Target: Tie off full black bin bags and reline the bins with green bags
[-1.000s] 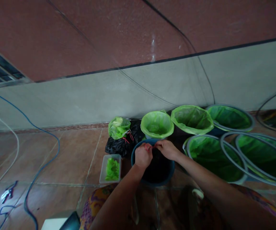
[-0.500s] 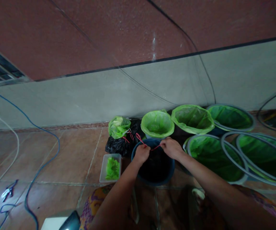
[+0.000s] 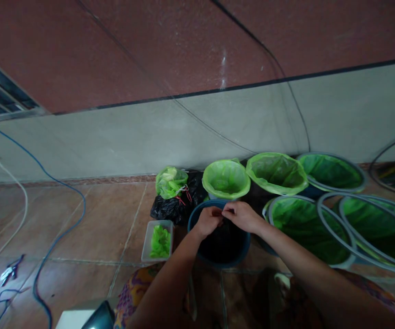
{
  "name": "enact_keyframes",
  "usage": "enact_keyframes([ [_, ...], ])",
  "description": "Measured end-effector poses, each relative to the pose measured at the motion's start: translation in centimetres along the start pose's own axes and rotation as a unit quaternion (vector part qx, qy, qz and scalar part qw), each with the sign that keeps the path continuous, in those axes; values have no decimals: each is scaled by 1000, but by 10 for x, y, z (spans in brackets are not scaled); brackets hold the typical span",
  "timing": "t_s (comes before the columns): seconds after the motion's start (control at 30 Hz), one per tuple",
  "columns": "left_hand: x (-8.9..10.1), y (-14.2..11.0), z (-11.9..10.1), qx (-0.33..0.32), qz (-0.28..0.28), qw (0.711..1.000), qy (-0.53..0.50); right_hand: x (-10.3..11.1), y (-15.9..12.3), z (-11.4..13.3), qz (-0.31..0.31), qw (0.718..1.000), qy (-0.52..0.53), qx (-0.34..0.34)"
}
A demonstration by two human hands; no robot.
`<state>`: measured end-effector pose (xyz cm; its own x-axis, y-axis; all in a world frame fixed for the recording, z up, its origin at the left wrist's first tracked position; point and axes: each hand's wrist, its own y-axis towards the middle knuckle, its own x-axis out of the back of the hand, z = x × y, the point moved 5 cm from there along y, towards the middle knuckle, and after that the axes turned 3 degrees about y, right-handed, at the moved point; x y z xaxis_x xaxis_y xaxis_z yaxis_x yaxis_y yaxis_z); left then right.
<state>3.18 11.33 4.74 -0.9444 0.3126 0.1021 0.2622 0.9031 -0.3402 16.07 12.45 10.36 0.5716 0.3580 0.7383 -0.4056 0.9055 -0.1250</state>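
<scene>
My left hand [image 3: 209, 221] and my right hand [image 3: 240, 215] are close together over a dark blue bin [image 3: 193, 218], both closed with fingertips pinched. The red string seen between them earlier is now mostly hidden by the fingers. Inside the bin is a dark black plastic bag [image 3: 222, 237], hard to make out in shadow. Left of the bin stands a clear plastic tub [image 3: 146, 246] with crumpled green plastic bags [image 3: 160, 241] in it. Behind that, a tied green bag [image 3: 170, 182] rests on a black plastic bag [image 3: 166, 209].
Along the wall stand a small green-lined bin [image 3: 226, 179] and a larger one [image 3: 276, 172]. Several green-lined bins with grey rims [image 3: 309, 228] crowd the right. A blue cable [image 3: 81, 214] and keys [image 3: 11, 271] lie on the tiled floor at left.
My hands have come together over the bin, where they were apart with the red string stretched between them. The string's loop above my left hand no longer shows.
</scene>
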Motion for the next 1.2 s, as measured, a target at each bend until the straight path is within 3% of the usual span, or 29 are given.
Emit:
enact_keyframes([
  [0.1,-2,1,0,-32,23,996,75,0,2,2,-12,995,99,-6],
  [0.23,-1,0,-3,-58,3,993,103,0,6,-13,-80,954,272,-100],
  [0.3,-2,-1,-5,-77,-7,988,131,-6,8,-21,-71,945,290,-134],
  [0.43,-4,-2,-8,-112,-14,980,162,-31,8,-20,52,976,197,-69],
  [0.53,-2,-1,-8,-109,-35,982,149,-31,6,-17,32,997,68,-9],
  [0.63,3,-1,-5,-50,-73,992,86,-18,5,-15,-7,1000,-11,-15],
  [0.73,6,-4,-3,17,-102,995,-14,-8,3,-10,4,1000,-5,-23],
  [0.87,7,-7,-1,33,-111,990,-80,-9,-1,-7,66,998,8,-15],
  [0.93,10,-7,-1,9,-128,991,-46,-13,-2,-9,92,996,-14,-10],
  [1.03,12,-4,-6,-58,-132,985,91,-17,-1,-14,115,992,-51,-18],
  [1.2,9,-7,-18,-148,-117,956,225,-16,6,-15,59,994,-74,-46],
])
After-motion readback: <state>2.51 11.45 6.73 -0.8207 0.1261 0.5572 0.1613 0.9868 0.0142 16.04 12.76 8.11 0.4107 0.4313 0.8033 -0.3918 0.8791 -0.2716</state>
